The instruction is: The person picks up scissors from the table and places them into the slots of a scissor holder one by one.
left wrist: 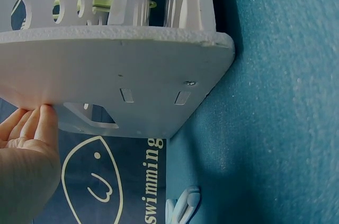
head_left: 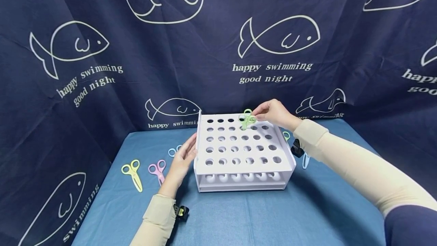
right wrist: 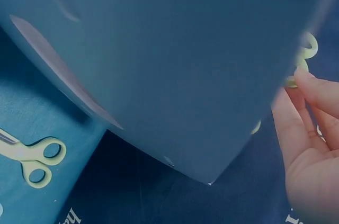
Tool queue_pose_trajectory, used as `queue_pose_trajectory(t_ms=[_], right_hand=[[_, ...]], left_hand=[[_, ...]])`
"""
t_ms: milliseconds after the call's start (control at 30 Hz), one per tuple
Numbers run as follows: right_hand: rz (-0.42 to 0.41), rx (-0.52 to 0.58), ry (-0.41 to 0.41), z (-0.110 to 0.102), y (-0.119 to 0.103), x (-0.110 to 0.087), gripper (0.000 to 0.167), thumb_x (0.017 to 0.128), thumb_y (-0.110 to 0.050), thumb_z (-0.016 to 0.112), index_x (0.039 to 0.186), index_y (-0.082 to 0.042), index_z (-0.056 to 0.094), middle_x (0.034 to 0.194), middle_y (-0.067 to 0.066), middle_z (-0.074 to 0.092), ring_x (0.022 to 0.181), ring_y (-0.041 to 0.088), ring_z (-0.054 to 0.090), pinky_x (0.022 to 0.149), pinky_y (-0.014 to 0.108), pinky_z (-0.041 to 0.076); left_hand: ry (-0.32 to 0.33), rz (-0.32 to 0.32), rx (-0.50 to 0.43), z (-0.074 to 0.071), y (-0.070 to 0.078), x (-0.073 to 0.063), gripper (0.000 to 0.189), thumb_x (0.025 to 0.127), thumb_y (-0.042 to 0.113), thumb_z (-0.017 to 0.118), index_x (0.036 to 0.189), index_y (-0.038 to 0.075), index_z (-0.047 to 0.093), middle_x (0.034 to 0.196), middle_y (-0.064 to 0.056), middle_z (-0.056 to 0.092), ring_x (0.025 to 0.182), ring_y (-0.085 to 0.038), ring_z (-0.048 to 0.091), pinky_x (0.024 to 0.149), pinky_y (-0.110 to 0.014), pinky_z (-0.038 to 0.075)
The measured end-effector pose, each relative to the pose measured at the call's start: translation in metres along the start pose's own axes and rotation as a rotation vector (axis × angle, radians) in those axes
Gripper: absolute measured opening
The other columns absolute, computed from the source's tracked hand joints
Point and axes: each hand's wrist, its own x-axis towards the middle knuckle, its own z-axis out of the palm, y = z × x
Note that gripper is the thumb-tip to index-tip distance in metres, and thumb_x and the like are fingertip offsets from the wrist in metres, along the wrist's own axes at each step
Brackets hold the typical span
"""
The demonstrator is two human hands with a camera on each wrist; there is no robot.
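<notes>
A white rack [head_left: 239, 167] with rows of round holes stands on the table. My right hand [head_left: 275, 114] pinches green scissors [head_left: 244, 123] by a handle loop over the rack's back rows. They hang upright, blade down at a hole. In the left wrist view, a green strip [left wrist: 102, 5] shows through the rack. My left hand [head_left: 181, 163] touches the rack's left side panel [left wrist: 69, 70] with straight fingers, beside a cut-out slot. The right wrist view is largely blocked by the near right side panel [right wrist: 175, 75].
Left of the rack lie yellow scissors [head_left: 133, 172], pink scissors [head_left: 158, 170] and blue scissors [head_left: 175, 150], partly behind the left hand. On the right are pale green scissors [right wrist: 33, 153] and a light blue pair [head_left: 305, 161]. A dark printed cloth [head_left: 218, 82] hangs behind.
</notes>
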Motion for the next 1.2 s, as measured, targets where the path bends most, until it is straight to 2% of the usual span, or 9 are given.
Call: queue_pose_trajectory(t_ms=[300,633,933,1200], right_hand=[[0.007,-0.018,-0.018,0.005,0.001,0.002,0.014,0.084,-0.008,0.073,0.097,-0.007,0.077,0.098,0.009,0.075,0.091,0.020,0.068,0.082,0.032,0.055],[-0.035,-0.013,-0.029,0.011,0.004,0.001,0.014,0.083,-0.007,0.074,0.097,-0.006,0.077,0.100,0.010,0.075,0.082,0.013,0.065,0.068,0.020,0.051],[-0.025,-0.018,-0.022,0.017,0.004,0.001,0.014,0.084,-0.007,0.073,0.097,-0.008,0.077,0.098,0.008,0.075,0.082,0.012,0.064,0.068,0.021,0.051],[-0.015,0.023,-0.013,0.018,0.007,0.000,0.016,0.085,-0.008,0.073,0.100,-0.006,0.076,0.099,0.010,0.075,0.086,0.012,0.067,0.069,0.018,0.051]], left_hand=[[0.003,-0.007,-0.009,0.001,0.001,0.000,0.052,0.100,0.007,0.048,0.150,0.005,0.033,0.156,-0.013,0.033,0.144,-0.023,0.033,0.110,-0.014,0.034],[-0.006,0.001,-0.007,0.000,0.002,-0.001,0.053,0.100,0.007,0.048,0.151,0.005,0.032,0.157,-0.015,0.031,0.144,-0.026,0.031,0.110,-0.014,0.034],[-0.001,-0.012,-0.004,0.000,0.002,-0.002,0.053,0.100,0.008,0.048,0.151,0.007,0.032,0.157,-0.012,0.032,0.144,-0.023,0.032,0.110,-0.014,0.033],[0.001,-0.008,-0.004,0.000,0.000,-0.001,0.053,0.100,0.008,0.048,0.150,0.007,0.033,0.156,-0.012,0.033,0.144,-0.022,0.033,0.110,-0.014,0.034]])
